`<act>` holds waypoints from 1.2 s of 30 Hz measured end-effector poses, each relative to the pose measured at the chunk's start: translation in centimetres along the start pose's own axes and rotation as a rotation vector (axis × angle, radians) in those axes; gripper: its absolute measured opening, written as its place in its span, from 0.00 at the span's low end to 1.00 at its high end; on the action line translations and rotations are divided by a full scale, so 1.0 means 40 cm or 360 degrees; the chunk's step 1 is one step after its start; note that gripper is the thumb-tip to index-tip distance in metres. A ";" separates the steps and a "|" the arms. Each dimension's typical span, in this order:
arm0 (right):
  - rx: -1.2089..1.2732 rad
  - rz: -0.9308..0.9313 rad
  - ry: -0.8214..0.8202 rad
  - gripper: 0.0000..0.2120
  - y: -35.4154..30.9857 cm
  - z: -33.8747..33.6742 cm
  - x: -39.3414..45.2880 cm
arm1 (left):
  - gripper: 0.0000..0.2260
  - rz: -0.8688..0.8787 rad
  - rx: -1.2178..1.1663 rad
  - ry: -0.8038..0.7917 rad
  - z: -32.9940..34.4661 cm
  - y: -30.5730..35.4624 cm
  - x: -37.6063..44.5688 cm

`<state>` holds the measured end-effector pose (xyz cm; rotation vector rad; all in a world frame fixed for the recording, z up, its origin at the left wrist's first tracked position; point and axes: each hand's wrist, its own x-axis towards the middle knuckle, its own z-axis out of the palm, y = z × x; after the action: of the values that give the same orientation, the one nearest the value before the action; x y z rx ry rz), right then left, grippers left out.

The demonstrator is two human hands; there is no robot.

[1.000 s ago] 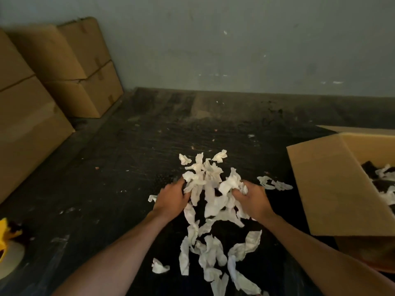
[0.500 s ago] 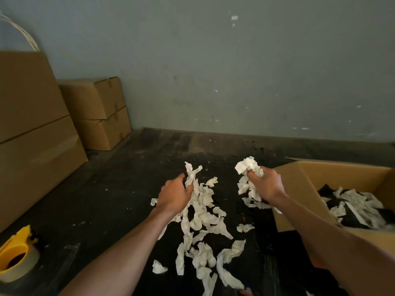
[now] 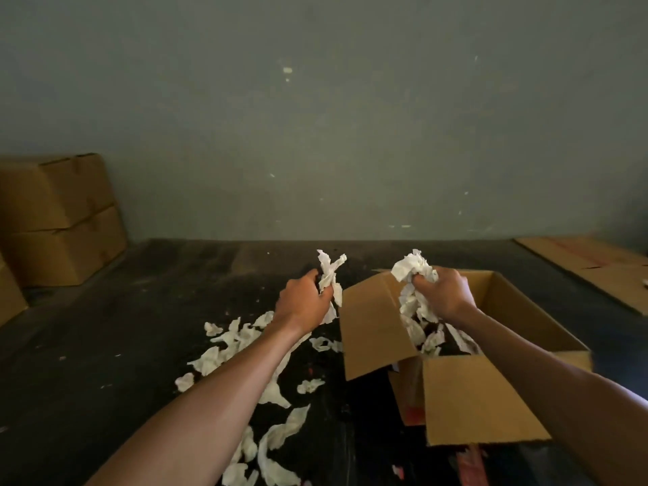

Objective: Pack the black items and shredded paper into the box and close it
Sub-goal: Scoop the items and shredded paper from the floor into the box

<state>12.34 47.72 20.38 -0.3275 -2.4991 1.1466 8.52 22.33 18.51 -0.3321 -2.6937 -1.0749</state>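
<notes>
Holding two fistfuls of shredded paper [image 3: 413, 271], I have my right hand [image 3: 443, 292] over the open box [image 3: 519, 310], its grip clamped on a wad whose loose strips trail straight down into the opening, where more paper lies over what look like dark items I can barely make out. My left hand [image 3: 303, 303] is likewise clenched on a smaller bunch, but it sits just outside the box, on the far side of the raised side flap [image 3: 371, 331] from the opening. That flap is the edge that matters, I judge: the left load has to travel toward my right hand and clear the flap's top before letting go. The right hand is plainly the nearer one and could release where it is. Below and behind my left grip, many strips are scattered on the dark worktop [image 3: 105, 345], so gathering is far from done. The near flap [image 3: 480, 398] folds outward toward me, leaving the opening unobstructed from above.
</notes>
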 end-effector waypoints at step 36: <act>-0.0712 -0.0237 -0.1073 0.17 0.590 -0.152 0.500 | 0.18 -0.0707 0.0155 -0.0533 0.759 0.305 0.288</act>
<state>-1.87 74.11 10.67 0.1726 -3.2986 0.6957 -2.59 53.55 8.22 0.1268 -3.2063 -1.0664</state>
